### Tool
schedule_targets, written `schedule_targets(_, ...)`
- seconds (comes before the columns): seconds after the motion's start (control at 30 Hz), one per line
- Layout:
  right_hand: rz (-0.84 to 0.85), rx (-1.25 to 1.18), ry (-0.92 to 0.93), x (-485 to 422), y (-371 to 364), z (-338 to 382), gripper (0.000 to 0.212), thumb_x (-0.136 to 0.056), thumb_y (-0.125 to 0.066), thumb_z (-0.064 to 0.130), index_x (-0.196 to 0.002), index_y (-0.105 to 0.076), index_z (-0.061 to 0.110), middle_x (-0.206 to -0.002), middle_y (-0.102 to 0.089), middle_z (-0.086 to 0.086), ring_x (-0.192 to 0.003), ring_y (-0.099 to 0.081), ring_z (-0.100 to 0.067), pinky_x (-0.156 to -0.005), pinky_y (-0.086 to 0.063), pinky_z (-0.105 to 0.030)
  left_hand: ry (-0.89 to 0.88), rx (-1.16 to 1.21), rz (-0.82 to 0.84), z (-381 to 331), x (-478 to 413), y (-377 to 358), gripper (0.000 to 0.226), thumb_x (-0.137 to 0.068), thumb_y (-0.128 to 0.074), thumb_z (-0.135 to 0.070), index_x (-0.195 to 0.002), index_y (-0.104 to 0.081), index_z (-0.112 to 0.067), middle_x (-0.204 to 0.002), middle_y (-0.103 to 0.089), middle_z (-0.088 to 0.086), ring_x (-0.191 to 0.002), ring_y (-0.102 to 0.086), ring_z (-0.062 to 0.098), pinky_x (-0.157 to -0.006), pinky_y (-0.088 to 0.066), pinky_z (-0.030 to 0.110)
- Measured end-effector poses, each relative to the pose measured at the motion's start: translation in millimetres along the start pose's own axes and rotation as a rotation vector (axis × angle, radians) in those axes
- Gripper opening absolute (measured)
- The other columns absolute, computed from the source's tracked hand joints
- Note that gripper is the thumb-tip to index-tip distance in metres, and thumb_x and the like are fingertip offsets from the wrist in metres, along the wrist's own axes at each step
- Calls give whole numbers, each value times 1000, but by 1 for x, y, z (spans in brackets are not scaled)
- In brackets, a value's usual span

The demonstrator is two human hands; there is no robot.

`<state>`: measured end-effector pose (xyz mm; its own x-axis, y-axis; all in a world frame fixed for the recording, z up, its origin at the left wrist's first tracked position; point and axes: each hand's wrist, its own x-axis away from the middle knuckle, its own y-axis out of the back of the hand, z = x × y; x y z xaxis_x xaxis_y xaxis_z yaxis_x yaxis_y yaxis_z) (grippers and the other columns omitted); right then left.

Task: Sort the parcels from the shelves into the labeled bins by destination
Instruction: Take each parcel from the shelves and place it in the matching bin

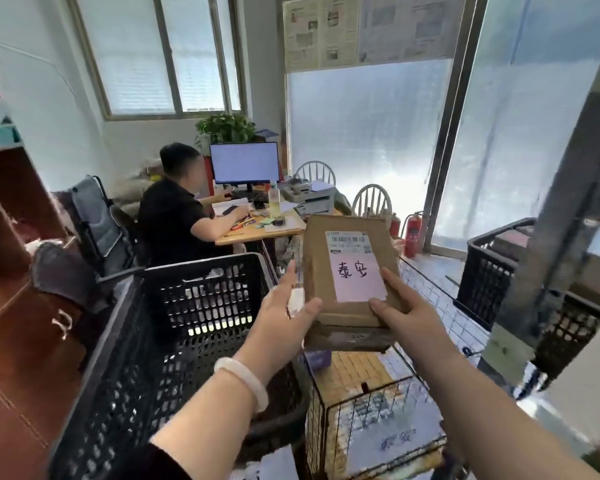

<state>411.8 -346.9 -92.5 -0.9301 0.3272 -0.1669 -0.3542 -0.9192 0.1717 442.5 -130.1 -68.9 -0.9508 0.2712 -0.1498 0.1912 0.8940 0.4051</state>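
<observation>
L hand (284,320) + R hand (406,313) grip parcel (343,244), label (355,277) up. Step: reading destination. Next: match bin, either black bin (205,306) at 9 o'clock or wire bin (371,398) at 6; bin tags blurry.

Tiled floor (437,263) bearing a tall black plastic crate (201,306) just beside a wire basket (371,407), second black crate (489,271) well apart at right, red fire extinguishers (413,233) by the glass, wooden worktop (253,235) behind carrying monitor (245,162), printer (314,199), bottle (274,200), scattered papers.
</observation>
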Motion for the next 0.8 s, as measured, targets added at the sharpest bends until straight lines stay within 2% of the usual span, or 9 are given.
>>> schedule_targets(0.1,-1,63,-51,-66,11,-23,53,-84,-73,28,-127,-55,54,-127,-59,7,-111,-60,-19,-95,-53,-46,29,-63,-51,14,-46,-5,62,-98,-51,-44,-151,-20,-43,-157,-27,-3,-144,-28,21,-118,-27,46)
schedule_targets(0.27,33,228,-132,-151,6,-63,60,-87,-69,24,-140,-47,40,-129,-53,3,-109,-55,-20,-97,-50,-45,57,-168,-68,40,-91,-16,60,-98,-54,-42,-151,-26,-41,-156,-30,-8,-142,-29,12,-117,-29,45)
schedule_targets(0.37,78,343,-192,-186,-4,-91,62,-90,-67,24,-145,-42,34,-125,-50,5,-106,-52,-18,-94,-48,-39,58,-231,-44,51,-110,-17,60,-98,-53,-42,-151,-24,-42,-152,-29,-15,-136,-25,0,-115,-28,34)
schedule_targets(0.43,110,401,-234,-206,-12,-113,60,-90,-66,25,-145,-42,35,-135,-51,2,-109,-51,-18,-96,-49,-41,43,-288,-34,58,-123,-16,60,-98,-52,-43,-151,-24,-42,-149,-29,-19,-134,-22,-4,-112,-25,28)
schedule_targets(0.53,161,420,-306,-229,-20,-142,57,-92,-63,21,-145,-43,34,-141,-48,-2,-103,-49,-14,-84,-48,-30,39,-333,-14,66,-141,-16,61,-97,-52,-45,-150,-23,-42,-142,-28,-25,-134,-21,-6,-114,-22,24)
schedule_targets(0.63,219,422,-381,-245,-27,-168,57,-94,-61,17,-144,-43,36,-139,-47,-3,-93,-51,-12,-78,-51,-30,49,-338,8,73,-155,-16,60,-96,-50,-48,-149,-23,-46,-138,-27,-31,-134,-24,-7,-116,-27,27)
schedule_targets(0.7,242,403,-414,-254,-31,-182,57,-94,-60,15,-143,-44,38,-138,-48,-3,-90,-54,-11,-74,-53,-31,32,-397,22,78,-162,-16,60,-95,-49,-50,-149,-22,-48,-143,-26,-31,-137,-22,-7,-115,-24,25)
schedule_targets(0.8,272,389,-435,-269,-38,-199,56,-92,-63,13,-139,-48,38,-135,-47,-4,-101,-55,-19,-87,-55,-41,-13,-526,9,83,-173,-14,60,-94,-49,-52,-148,-22,-50,-151,-26,-27,-140,-16,-6,-113,-15,21)
